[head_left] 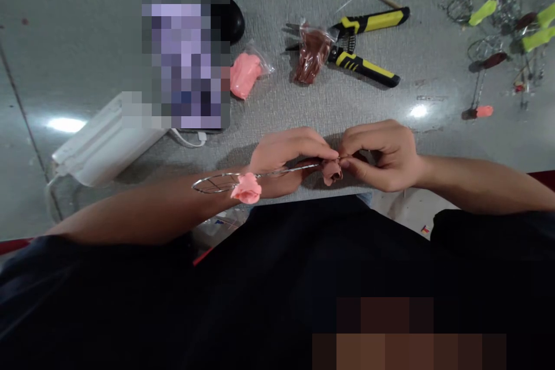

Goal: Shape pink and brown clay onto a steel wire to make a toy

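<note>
My left hand [288, 150] is closed around a twisted silvery wire [288, 171], which runs out leftward to a leaf-shaped wire loop [212, 183]. A small pink rose [247, 189] sits on the wire beside that loop. Between the fingertips of both hands is a small brown flower [332, 172], apparently at the wire's right end. Thumb and forefinger of my right hand [381, 153] pinch at the brown flower's right edge; the exact contact is partly hidden by the fingers.
Beyond my hands lie yellow-black pliers [368, 66], a bag of brown material [313, 58] and a bag of pink material [245, 75]. A blurred-out phone [186, 63] and white power bank [113, 139] are at left. Wire pieces with lime-green parts [483, 11] spread at far right.
</note>
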Demonstrator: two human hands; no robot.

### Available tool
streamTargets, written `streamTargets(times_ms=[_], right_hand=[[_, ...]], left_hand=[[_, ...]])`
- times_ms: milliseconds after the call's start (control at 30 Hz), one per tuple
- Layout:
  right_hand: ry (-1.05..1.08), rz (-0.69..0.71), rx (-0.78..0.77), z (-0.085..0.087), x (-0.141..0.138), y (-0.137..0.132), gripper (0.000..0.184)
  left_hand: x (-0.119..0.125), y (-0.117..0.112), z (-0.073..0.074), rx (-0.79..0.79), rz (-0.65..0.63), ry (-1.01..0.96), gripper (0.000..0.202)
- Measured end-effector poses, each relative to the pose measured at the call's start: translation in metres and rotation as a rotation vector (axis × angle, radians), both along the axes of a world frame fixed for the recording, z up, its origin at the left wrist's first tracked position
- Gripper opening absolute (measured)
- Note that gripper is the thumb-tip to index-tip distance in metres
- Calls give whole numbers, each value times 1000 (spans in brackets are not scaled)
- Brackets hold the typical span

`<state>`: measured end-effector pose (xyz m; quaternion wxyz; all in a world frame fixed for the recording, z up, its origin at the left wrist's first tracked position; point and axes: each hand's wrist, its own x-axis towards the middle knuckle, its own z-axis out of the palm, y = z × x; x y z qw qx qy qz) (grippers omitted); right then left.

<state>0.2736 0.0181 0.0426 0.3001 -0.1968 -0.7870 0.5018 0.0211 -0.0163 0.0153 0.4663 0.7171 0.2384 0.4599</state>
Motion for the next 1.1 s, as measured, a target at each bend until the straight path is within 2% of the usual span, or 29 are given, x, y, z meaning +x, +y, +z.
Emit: streamTargets(times_ms=[133,467,633,733,1100], right_hand=[[0,-4,-42,1,-1,0,14],[-9,-33,-161,-4,0,-3,18],[-19,-59,-182,-4,0,-1,19],[-26,-73,-212,-5,0,-2,19],[31,-79,-566,-13,-8,-6,31]], left_hand=[[-2,-2,-1,14,45,58,16],[1,-1,1,71,123,105,22],[3,3,-1,66,126,73,16],[3,4,-3,38,124,118,11],[3,4,-7,5,141,124,10]])
